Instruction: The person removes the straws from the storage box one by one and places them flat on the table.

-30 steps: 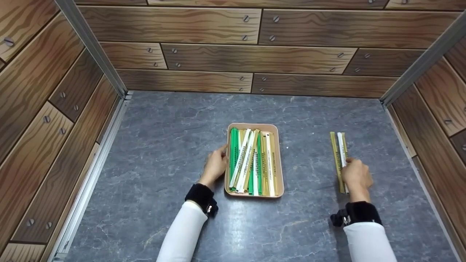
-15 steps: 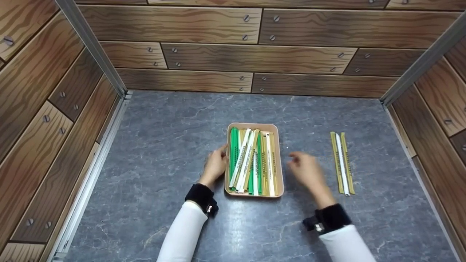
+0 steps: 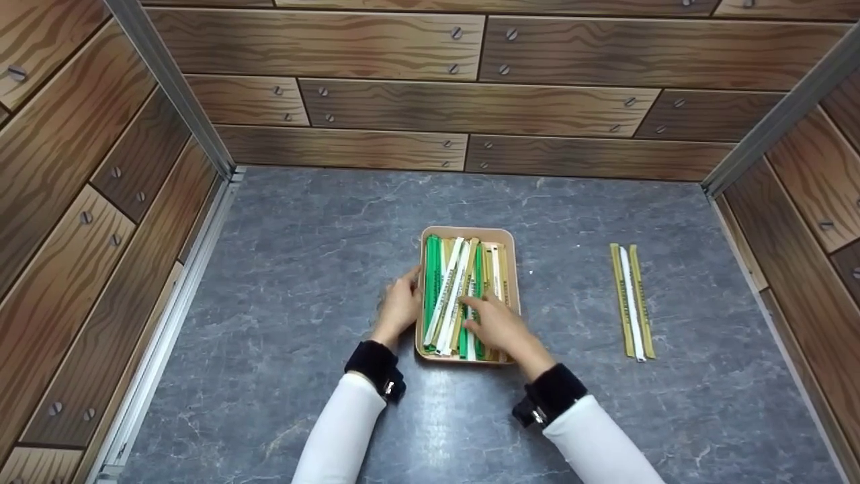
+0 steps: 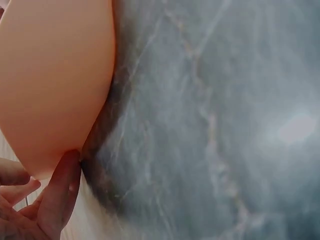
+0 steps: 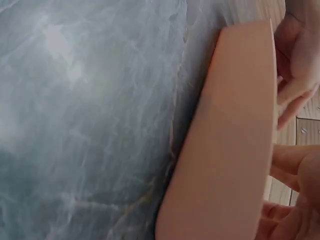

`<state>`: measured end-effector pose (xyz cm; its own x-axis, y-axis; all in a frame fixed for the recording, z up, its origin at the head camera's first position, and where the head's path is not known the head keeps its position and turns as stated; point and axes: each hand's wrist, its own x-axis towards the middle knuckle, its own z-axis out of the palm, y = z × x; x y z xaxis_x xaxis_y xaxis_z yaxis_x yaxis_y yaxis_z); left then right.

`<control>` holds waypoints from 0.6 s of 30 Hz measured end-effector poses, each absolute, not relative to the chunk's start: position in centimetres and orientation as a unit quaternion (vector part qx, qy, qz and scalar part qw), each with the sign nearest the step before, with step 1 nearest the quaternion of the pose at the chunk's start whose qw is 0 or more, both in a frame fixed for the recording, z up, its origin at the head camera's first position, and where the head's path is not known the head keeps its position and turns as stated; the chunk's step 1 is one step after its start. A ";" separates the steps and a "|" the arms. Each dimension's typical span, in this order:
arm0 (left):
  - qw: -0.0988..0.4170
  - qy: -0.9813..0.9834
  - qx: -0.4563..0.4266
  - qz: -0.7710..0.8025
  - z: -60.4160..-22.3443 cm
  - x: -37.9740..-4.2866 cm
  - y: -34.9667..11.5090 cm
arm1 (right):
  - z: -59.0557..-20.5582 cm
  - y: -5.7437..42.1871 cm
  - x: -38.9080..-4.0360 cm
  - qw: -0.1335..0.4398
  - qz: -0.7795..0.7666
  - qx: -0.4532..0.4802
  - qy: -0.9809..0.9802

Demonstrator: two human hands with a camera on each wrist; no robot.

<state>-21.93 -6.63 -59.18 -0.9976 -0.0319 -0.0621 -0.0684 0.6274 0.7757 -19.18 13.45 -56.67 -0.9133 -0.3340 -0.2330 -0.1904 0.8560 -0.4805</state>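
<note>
The right hand (image 3: 500,326) is over the right part of the tray (image 4: 55,85), grip loose: thumb and index finger stand apart, nothing visible between them. Contact with the mixed green, white and tan wrapped sticks (image 3: 451,289) inside the tray cannot be confirmed. Half a second ago this hand is to the tray's right; now it is above the contents. Judged finding: work shifts from the laid-out row to the tray.

Pose: the right forearm slants in from the tray's near right, fingers pointing left. The left hand (image 3: 398,306) touches the tray's left wall; whether its grip closes on the rim cannot be told.

Well right of the tray, on the worktop (image 3: 302,269), a white stick (image 3: 632,306) lies between two tan sticks (image 3: 622,302), its position unchanged since half a second ago.
</note>
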 end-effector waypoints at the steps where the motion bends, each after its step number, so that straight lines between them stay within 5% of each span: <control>1: 0.020 0.901 -0.026 0.432 -59.2 -21.9 -6.6 | -56.7 13.3 -19.1 0.167 -0.221 -0.136 0.951; 18: 0.036 0.870 -0.060 0.488 -59.0 -22.0 -6.7 | -58.0 13.8 -20.0 0.091 -0.243 -0.118 0.958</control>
